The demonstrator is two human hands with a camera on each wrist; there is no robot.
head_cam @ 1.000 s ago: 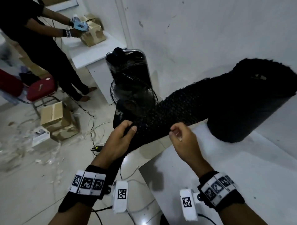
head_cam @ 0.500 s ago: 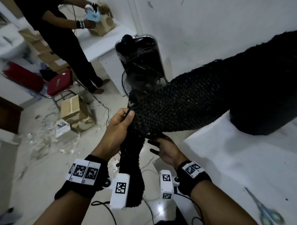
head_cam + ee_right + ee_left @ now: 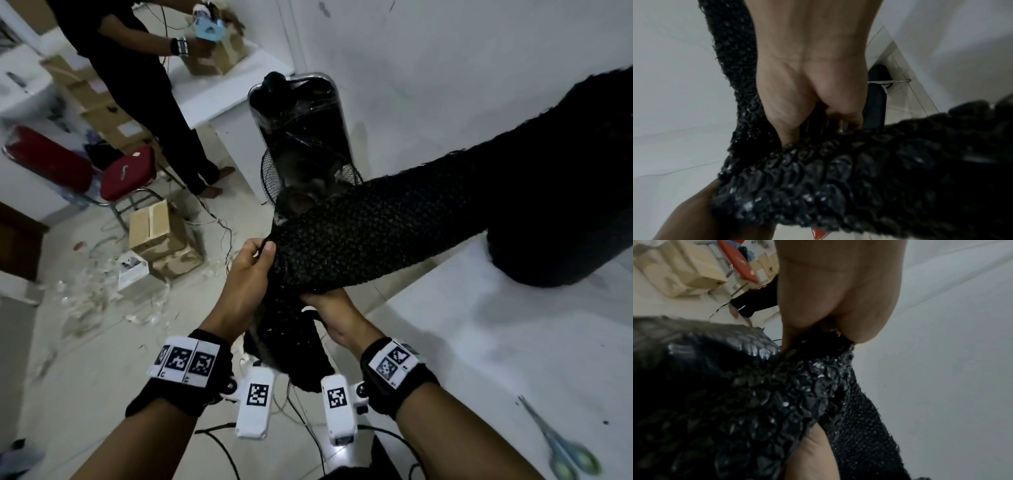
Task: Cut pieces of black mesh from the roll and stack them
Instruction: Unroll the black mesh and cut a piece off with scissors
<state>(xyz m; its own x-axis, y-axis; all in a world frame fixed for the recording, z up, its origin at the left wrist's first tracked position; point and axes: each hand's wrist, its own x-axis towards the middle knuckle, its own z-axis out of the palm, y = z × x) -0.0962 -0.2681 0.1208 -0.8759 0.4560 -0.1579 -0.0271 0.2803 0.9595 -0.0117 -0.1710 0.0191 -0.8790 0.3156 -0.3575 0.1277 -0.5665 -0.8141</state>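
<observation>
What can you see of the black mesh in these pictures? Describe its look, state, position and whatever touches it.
The black mesh is a coarse, glossy, net-like sheet, stretched uncut from the roll on the white table out past the table edge, its free end drooping between the wrists. The left hand pinches its far edge; the right hand grips it from below. Close up, it shows shiny, scale-like cells and a frayed edge.

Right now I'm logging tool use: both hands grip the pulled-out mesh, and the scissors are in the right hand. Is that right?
Not quite. Both hands do grip the mesh, left hand and right hand, but the scissors lie on the white table, untouched. The head view shows it.
</observation>
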